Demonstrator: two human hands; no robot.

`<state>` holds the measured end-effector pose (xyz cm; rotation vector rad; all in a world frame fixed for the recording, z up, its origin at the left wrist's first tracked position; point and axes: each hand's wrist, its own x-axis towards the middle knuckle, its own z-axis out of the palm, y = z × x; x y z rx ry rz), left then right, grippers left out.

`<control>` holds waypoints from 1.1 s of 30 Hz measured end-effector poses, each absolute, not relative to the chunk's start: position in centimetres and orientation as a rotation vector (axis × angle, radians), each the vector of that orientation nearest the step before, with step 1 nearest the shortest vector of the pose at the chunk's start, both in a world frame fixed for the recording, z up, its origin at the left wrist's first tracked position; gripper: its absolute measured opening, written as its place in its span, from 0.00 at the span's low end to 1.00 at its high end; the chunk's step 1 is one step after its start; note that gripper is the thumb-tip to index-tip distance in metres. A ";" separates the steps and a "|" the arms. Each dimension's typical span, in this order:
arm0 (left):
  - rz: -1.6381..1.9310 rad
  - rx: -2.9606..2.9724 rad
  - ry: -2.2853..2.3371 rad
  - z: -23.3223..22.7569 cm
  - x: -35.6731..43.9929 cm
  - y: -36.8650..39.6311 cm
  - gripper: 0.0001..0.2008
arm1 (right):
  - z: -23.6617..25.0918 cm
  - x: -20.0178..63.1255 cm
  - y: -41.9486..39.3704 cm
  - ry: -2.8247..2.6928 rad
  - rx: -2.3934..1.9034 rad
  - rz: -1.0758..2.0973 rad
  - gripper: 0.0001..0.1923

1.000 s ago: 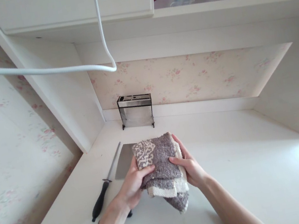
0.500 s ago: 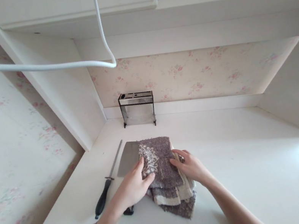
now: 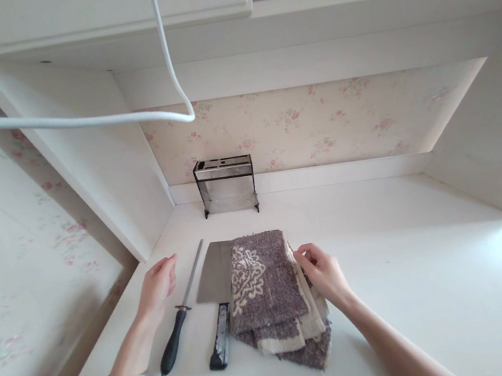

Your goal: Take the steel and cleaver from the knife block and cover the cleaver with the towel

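Towel (image 3: 269,288) grey, cream-patterned, folded; right hand (image 3: 324,272) pinching edge, left hand (image 3: 157,289) open

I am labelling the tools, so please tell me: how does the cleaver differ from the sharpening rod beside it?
The cleaver has a broad flat blade; the sharpening rod is thin and round. The towel overlaps the cleaver's blade edge, while the rod lies uncovered, close to the left hand. Both have dark handles and lie flat on the counter.

White desk (image 3: 443,284) w/ shelf (image 3: 344,0) above — floral wallpaper (image 3: 317,124), sunlight at right.
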<state>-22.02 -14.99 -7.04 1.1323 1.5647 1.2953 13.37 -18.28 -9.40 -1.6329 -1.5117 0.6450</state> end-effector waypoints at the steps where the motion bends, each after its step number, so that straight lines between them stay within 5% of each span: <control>1: 1.300 1.068 1.505 -7.7 -22.5 -14.7 0.22 | -9.7 13.2 -18.1 -1.521 -1.622 0.672 0.18; 17: 1.188 0.988 1.408 -10.0 -23.3 -14.0 0.22 | -11.3 14.0 -16.5 -1.247 -1.420 1.253 0.14; 33: 1.202 0.969 1.344 -10.5 -23.6 -13.8 0.23 | -12.0 13.8 -16.4 -1.431 -1.458 1.120 0.14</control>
